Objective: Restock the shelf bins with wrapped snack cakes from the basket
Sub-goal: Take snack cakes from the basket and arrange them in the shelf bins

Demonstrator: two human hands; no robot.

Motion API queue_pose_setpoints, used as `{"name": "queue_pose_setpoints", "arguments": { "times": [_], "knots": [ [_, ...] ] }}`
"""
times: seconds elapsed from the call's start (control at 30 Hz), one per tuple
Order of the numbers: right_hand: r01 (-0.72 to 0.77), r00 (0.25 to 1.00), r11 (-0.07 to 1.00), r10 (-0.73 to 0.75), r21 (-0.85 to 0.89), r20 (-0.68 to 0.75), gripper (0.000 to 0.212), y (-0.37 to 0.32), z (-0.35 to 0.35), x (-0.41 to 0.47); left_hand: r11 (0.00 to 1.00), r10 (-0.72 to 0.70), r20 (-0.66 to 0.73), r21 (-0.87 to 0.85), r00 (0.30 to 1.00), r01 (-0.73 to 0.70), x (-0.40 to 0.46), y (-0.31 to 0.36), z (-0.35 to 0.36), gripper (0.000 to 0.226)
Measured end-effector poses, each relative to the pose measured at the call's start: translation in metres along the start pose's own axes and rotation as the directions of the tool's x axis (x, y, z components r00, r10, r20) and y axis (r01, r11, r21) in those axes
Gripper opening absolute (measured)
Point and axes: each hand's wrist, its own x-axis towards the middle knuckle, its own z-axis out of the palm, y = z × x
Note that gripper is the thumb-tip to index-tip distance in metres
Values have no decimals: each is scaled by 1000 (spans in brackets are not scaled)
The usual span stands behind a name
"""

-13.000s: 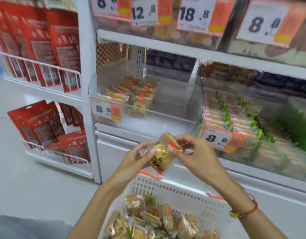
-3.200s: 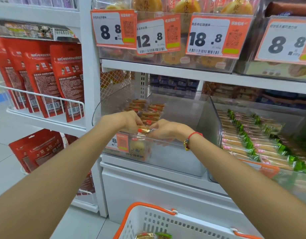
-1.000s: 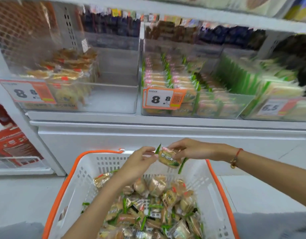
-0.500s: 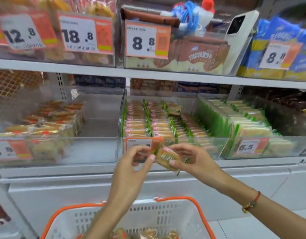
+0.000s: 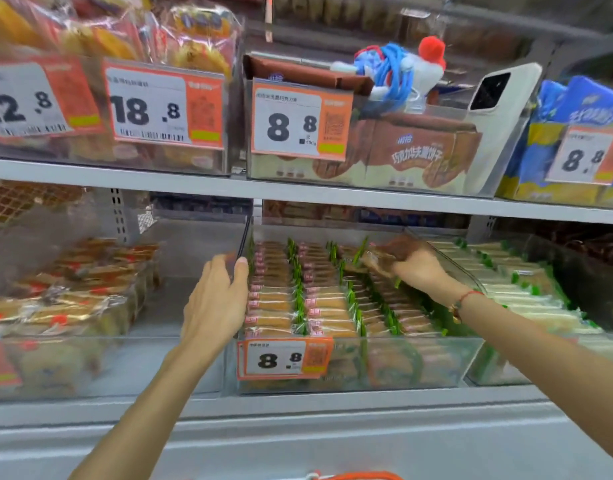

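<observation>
A clear middle shelf bin [image 5: 353,362] holds three rows of green-edged wrapped snack cakes [image 5: 274,306]. My right hand [image 5: 414,265] reaches deep into it over the right-hand row, shut on one green-edged wrapped snack cake [image 5: 374,259]. My left hand [image 5: 217,299] rests on the bin's left wall, fingers curled over its top edge, holding no cake. Only a sliver of the basket's orange rim [image 5: 360,475] shows at the bottom edge.
A left bin [image 5: 132,368] holds red-marked cakes [image 5: 73,299]. A right bin [image 5: 488,368] holds pale green-edged packs. The shelf above [image 5: 298,192] overhangs closely, with boxed goods, price tags, a white phone [image 5: 495,109] and a blue-and-red plush toy [image 5: 398,71].
Both hands rose from in front of the bin. My right hand carried the cake into the middle bin; my left hand let go of it and took the bin's left wall.
</observation>
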Motion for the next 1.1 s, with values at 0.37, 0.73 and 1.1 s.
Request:
{"name": "queue_pose_setpoints", "arguments": {
  "times": [0.37, 0.73, 1.1],
  "knots": [
    [105, 992, 981, -115, -162, -54, 28, 18, 59, 51, 998, -40, -37, 53, 999, 42, 0, -1, 5, 38],
    [127, 990, 973, -114, -193, 79, 37, 19, 74, 52, 997, -38, -55, 66, 998, 42, -1, -2, 7, 41],
    [323, 935, 822, -355, -469, 22, 36, 23, 71, 52, 996, -37, -62, 77, 997, 42, -2, -1, 8, 39]
  ]
}}
